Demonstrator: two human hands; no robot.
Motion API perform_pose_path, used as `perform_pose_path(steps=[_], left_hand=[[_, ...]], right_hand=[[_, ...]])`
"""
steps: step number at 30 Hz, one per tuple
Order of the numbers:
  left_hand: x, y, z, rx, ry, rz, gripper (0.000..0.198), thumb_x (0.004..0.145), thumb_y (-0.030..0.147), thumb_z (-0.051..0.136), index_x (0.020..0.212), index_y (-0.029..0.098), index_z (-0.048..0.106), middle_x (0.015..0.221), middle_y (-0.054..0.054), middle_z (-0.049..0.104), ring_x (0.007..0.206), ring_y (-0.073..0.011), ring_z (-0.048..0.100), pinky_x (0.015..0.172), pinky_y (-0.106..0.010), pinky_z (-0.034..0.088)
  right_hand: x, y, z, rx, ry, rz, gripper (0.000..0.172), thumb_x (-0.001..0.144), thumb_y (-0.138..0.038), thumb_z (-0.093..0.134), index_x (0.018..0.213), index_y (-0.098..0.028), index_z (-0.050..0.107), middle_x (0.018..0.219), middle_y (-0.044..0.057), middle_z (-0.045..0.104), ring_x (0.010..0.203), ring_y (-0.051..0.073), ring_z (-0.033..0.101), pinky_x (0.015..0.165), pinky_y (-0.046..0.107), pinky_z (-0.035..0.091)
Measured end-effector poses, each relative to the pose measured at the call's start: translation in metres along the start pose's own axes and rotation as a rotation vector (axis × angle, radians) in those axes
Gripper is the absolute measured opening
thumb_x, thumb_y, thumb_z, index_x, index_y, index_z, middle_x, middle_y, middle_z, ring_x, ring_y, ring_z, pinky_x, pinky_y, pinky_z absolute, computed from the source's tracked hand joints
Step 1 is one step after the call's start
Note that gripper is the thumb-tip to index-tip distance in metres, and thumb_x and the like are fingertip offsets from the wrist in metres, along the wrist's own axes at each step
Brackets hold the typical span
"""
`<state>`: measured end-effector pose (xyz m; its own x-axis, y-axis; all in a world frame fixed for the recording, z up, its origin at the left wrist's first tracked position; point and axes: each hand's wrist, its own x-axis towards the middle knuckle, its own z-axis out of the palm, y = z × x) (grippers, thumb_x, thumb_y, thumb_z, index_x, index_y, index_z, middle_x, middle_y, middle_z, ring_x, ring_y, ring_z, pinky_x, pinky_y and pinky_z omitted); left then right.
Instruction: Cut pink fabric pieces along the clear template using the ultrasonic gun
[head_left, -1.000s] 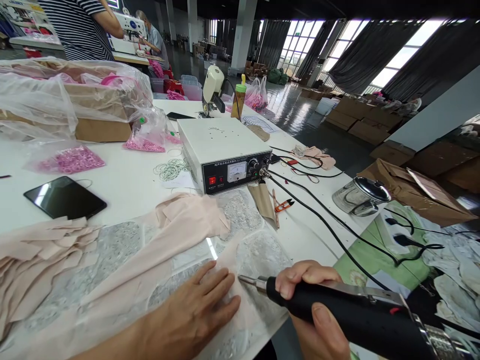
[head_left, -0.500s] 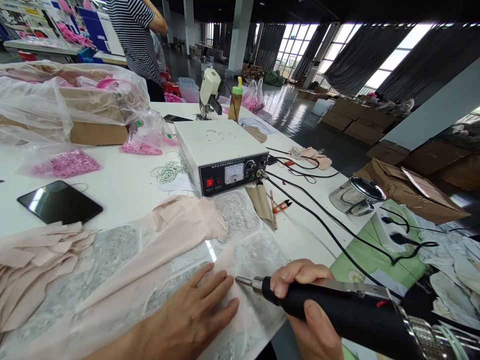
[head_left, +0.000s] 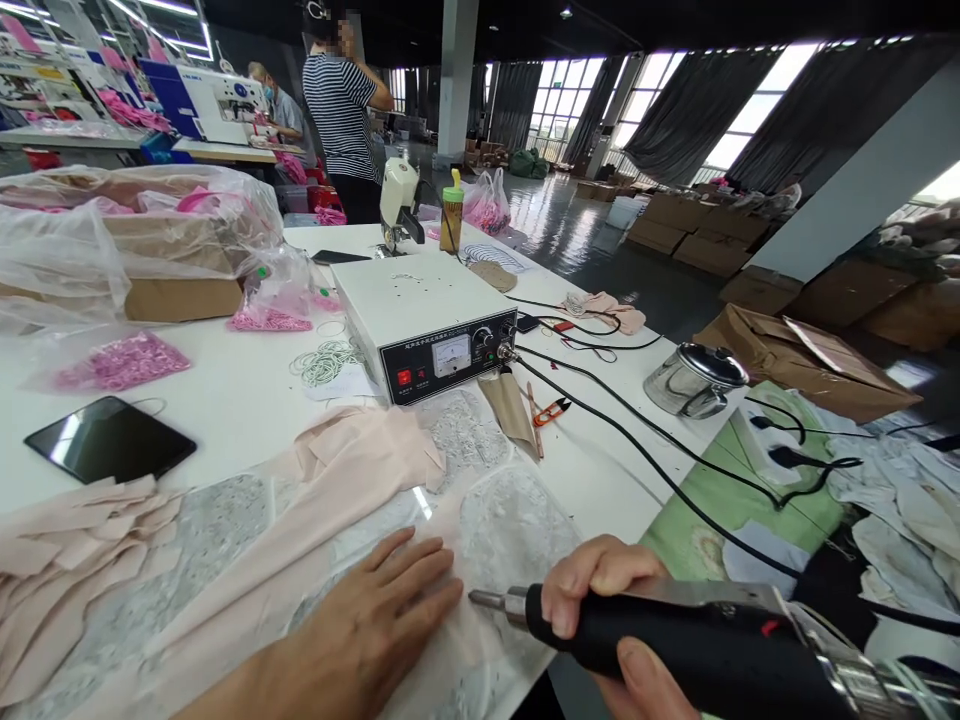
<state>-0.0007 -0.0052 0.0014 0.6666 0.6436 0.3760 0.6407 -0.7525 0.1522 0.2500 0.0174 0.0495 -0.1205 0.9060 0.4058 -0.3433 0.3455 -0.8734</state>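
My left hand (head_left: 375, 615) lies flat, fingers stretched, on a thin pale pink cloth (head_left: 360, 440) spread over a clear plastic template (head_left: 517, 510) with grey speckled patches. In my right hand (head_left: 607, 590) is a black handheld ultrasonic welder (head_left: 675, 635), its narrow metal tip pointing left. That tip sits just right of my left fingertips, over the cloth; whether it touches is hard to tell. A stack of cut pink cloth pieces (head_left: 82, 560) rests at the left. Behind stands the white power unit (head_left: 450, 355) with a dial and red switch, its black cable plugged in front.
A dark tablet (head_left: 111, 440), bags of pink bits (head_left: 124, 362) and green elastic loops (head_left: 326, 362) lie on the left of the table. Orange thread snips (head_left: 553, 412), cables and a lidded metal-and-glass mug (head_left: 696, 380) are to the right. A person in stripes (head_left: 341, 110) stands behind.
The welder's tip has moved slightly toward me and to the right over the cloth. My left hand keeps its place. The camera view has tilted up a little, showing more background.
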Motion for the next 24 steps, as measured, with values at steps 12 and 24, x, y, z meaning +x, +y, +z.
perform_pose_path(steps=[12,24], left_hand=[[0.005,-0.002,-0.001,0.076,-0.003,0.055,0.035,0.102,0.008,0.04,0.126,0.018,0.064,0.129,-0.012,0.067,0.122,-0.0276,0.061,0.107,-0.046,0.043],[0.036,-0.015,-0.023,0.038,0.016,0.127,0.029,0.111,0.022,0.038,0.112,0.016,0.066,0.12,-0.009,0.072,0.111,-0.0219,0.067,0.104,-0.04,0.044]], right_hand=[[-0.001,0.013,-0.023,0.226,-0.276,0.032,0.017,0.096,-0.038,0.061,0.112,-0.032,0.063,0.094,0.003,0.067,0.061,0.014,0.068,0.057,0.031,0.059],[-0.002,0.013,-0.026,0.226,-0.265,0.062,0.02,0.088,-0.039,0.071,0.104,-0.028,0.064,0.092,0.004,0.07,0.058,0.016,0.069,0.055,0.032,0.06]])
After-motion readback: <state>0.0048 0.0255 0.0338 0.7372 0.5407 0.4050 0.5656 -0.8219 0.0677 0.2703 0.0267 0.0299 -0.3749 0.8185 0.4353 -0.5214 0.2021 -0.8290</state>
